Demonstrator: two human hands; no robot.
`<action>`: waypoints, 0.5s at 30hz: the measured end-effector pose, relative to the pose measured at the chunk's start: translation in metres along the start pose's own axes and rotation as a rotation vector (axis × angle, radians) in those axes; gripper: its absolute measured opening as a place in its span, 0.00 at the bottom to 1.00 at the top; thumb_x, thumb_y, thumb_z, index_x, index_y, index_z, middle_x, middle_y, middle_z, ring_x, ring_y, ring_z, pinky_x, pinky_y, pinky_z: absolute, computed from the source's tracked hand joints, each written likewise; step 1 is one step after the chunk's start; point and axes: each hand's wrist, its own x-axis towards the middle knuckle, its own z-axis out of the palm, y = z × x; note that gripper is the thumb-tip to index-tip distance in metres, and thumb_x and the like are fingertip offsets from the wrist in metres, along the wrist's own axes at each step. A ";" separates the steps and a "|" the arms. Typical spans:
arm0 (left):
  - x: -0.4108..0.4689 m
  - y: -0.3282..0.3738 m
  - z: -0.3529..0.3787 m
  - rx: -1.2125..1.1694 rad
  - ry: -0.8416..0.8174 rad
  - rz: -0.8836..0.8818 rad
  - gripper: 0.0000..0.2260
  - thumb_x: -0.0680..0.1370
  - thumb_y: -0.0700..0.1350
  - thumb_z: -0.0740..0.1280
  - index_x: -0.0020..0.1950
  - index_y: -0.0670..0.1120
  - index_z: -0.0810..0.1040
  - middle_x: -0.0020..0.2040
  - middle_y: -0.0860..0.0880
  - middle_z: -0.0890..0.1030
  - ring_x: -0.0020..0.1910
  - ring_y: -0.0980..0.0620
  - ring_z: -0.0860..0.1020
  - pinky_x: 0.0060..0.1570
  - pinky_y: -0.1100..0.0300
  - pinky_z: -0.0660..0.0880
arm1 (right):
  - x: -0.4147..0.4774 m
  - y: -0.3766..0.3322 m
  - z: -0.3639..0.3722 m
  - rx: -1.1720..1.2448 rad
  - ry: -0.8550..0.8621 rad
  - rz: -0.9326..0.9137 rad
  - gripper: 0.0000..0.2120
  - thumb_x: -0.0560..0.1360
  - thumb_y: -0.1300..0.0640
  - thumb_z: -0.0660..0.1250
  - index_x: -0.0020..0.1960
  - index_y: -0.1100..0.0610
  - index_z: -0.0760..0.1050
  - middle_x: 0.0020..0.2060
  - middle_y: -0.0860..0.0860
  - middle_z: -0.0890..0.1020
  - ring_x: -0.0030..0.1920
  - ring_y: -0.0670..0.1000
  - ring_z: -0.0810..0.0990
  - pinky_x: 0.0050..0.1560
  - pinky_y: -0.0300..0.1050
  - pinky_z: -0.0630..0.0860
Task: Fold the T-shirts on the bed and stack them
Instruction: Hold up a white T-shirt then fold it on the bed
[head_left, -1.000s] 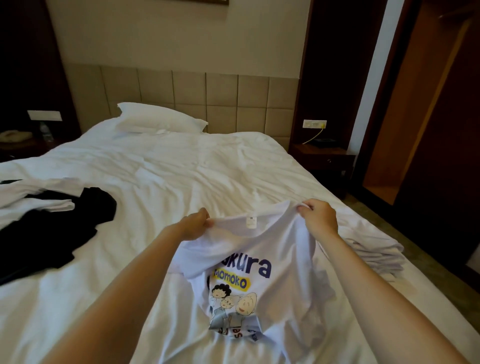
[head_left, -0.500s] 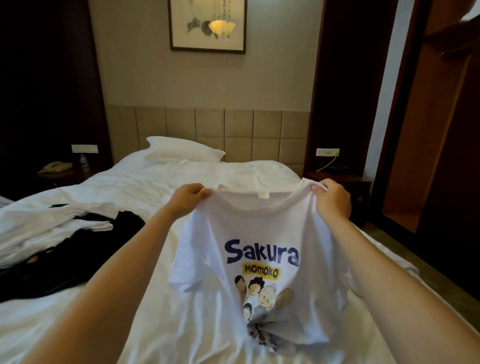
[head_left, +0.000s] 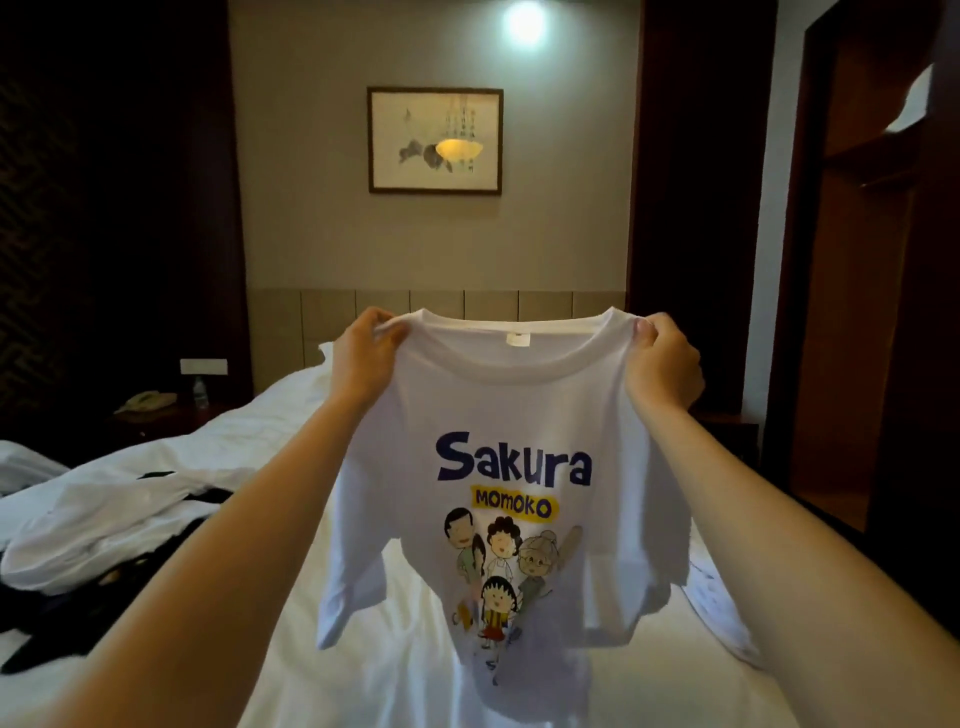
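Shirt (head_left: 498, 415) held up over bed (head_left: 291, 436), picture side facing. Left grip (head_left: 366, 353) pinches one shoulder, right grip (head_left: 662, 364) pinches other, fingers curled tight.

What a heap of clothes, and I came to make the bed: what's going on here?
A person is folding laundry. Their left hand and right hand each pinch a shoulder of a white Sakura Momoko T-shirt, holding it up, print toward the camera, above the white bed. It is not yet folded. A loose pile of white and black clothes lies to the left; what look like folded white garments sit at the right.
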 end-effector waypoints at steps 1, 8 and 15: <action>0.001 0.007 -0.006 -0.005 0.023 0.015 0.12 0.80 0.48 0.62 0.56 0.40 0.75 0.48 0.48 0.75 0.46 0.53 0.72 0.43 0.64 0.65 | 0.002 -0.007 -0.004 0.020 0.016 -0.016 0.18 0.83 0.51 0.49 0.53 0.60 0.74 0.49 0.57 0.80 0.50 0.58 0.79 0.47 0.51 0.73; 0.002 0.058 -0.052 -0.019 0.224 0.136 0.12 0.79 0.48 0.63 0.54 0.40 0.76 0.48 0.46 0.77 0.46 0.51 0.74 0.47 0.59 0.70 | 0.002 -0.060 -0.049 0.070 0.136 -0.116 0.19 0.83 0.51 0.48 0.55 0.60 0.74 0.52 0.56 0.80 0.53 0.58 0.78 0.46 0.44 0.66; 0.014 0.130 -0.106 -0.057 0.505 0.289 0.12 0.80 0.48 0.63 0.54 0.39 0.76 0.51 0.42 0.79 0.47 0.50 0.75 0.46 0.63 0.69 | 0.009 -0.131 -0.105 0.138 0.315 -0.278 0.17 0.83 0.52 0.49 0.58 0.59 0.74 0.57 0.56 0.79 0.59 0.58 0.75 0.59 0.50 0.67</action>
